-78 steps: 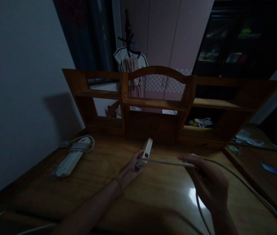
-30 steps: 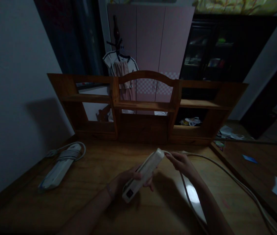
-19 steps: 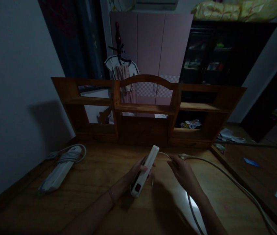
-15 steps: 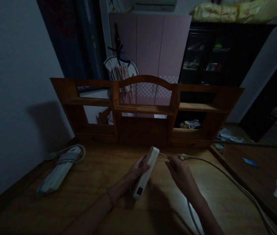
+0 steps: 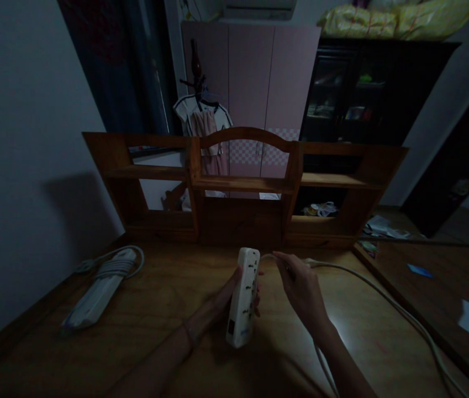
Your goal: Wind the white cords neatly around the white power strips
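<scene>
My left hand [image 5: 226, 296] is wrapped round a white power strip [image 5: 243, 295], held above the wooden desk [image 5: 168, 309] with its socket face turned up toward me. My right hand [image 5: 300, 287] pinches the strip's white cord [image 5: 387, 301] just past the far end of the strip. From there the cord trails right across the desk and off the bottom right corner. The room is dim.
A second white power strip [image 5: 95, 293] with its cord coiled on top lies at the desk's left, near the wall. A wooden shelf unit [image 5: 242, 185] stands along the desk's back edge. Papers lie on a lower surface [image 5: 437, 276] at right.
My left hand has rolled the power strip so its socket face shows and it points straight away from me. My right hand stays pinched on the cord near the strip's far end.
</scene>
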`<state>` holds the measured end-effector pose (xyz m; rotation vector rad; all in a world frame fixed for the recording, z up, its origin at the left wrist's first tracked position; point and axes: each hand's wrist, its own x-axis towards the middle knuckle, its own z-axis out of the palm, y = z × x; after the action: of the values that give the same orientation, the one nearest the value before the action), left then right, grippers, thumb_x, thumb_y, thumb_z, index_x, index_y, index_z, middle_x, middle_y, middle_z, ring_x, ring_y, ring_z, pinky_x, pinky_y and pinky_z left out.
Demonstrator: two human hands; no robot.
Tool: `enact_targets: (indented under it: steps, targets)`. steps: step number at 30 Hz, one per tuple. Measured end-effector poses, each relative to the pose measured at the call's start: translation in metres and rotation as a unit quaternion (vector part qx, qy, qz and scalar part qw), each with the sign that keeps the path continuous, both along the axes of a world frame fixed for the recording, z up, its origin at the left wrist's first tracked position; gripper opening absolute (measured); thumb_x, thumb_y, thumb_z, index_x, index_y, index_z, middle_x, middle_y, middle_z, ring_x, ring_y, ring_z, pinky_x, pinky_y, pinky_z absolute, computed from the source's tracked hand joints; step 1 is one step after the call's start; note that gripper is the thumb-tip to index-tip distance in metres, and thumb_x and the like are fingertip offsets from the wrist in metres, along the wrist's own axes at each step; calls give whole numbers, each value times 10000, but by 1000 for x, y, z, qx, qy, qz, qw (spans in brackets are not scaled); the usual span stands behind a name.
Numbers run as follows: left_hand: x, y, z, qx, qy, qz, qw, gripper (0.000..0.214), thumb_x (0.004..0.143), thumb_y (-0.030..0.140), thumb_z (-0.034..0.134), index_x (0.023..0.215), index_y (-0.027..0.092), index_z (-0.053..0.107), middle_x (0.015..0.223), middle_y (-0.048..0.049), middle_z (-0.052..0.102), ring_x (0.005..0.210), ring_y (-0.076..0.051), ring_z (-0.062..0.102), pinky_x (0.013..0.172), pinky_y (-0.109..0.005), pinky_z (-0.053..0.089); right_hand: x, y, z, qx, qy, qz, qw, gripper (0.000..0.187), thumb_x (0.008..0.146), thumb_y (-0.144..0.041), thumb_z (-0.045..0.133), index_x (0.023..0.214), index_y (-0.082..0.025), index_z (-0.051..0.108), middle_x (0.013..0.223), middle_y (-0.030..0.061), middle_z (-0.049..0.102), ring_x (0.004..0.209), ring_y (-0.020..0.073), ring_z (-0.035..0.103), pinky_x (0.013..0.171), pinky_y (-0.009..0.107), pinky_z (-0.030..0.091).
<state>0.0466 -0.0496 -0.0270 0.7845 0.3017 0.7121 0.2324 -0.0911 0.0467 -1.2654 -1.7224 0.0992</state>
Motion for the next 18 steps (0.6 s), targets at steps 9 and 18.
enact_targets:
  steps: [9, 18]
  targets:
    - [-7, -1, 1, -66, 27, -26, 997, 552, 838, 632, 404, 1088, 160, 543, 830, -63, 592, 555, -170, 580, 537, -353, 500, 5, 0, 0, -1, -41, 4, 999, 238, 946, -228, 445, 1094, -209, 630, 1012, 67, 671, 900, 192, 632, 794, 301, 474]
    - [-11, 13, 4, -82, 97, 163, 978, 581, 774, 697, 460, 867, 134, 569, 631, -35, 594, 515, -167, 585, 547, -316, 506, 2, -29, -11, -95, -105, 41, 989, 316, 933, -181, 413, 1230, -207, 518, 1062, 95, 661, 851, 217, 659, 738, 324, 507]
